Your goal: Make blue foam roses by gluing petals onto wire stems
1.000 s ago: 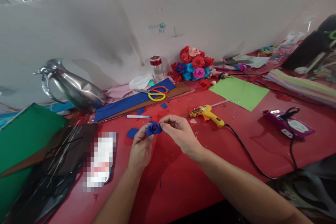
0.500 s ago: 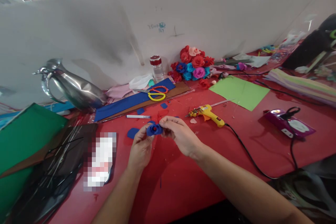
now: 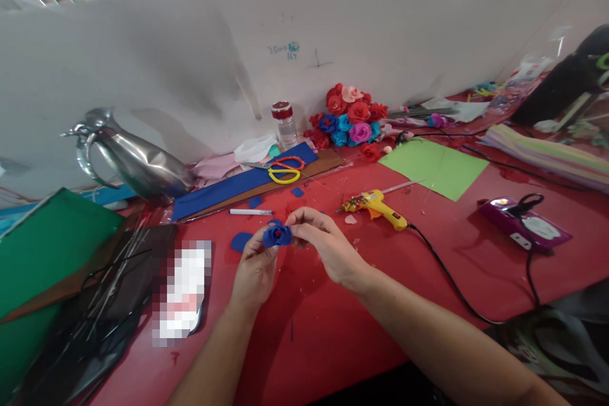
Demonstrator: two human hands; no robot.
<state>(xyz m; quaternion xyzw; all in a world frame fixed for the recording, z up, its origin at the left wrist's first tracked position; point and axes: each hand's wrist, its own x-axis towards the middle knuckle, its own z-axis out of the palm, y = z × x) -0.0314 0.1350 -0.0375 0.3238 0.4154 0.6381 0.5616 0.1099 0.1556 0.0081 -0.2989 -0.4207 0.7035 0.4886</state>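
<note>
A small blue flower (image 3: 277, 235) with a red centre is held between my hands over the red table. My left hand (image 3: 257, 266) grips its left side and underside. From the right, the bent fingers of my right hand (image 3: 320, 238) pinch its edge. Blue petal pieces (image 3: 241, 242) lie just left of and behind the flower. A white and blue pen (image 3: 250, 212) rests behind my left hand, and a yellow glue gun (image 3: 378, 207) lies to the right.
Scissors (image 3: 285, 171) lie on blue sheets at the back, near a lidded jar (image 3: 284, 124) and a bunch of flowers (image 3: 349, 115). A metal jug (image 3: 137, 155) leans at left; a purple power strip (image 3: 523, 223) with cables sits right.
The blue flower has shifted slightly left and tilted, so more of its face shows. The fingers of my right hand have moved a little at its edge.
</note>
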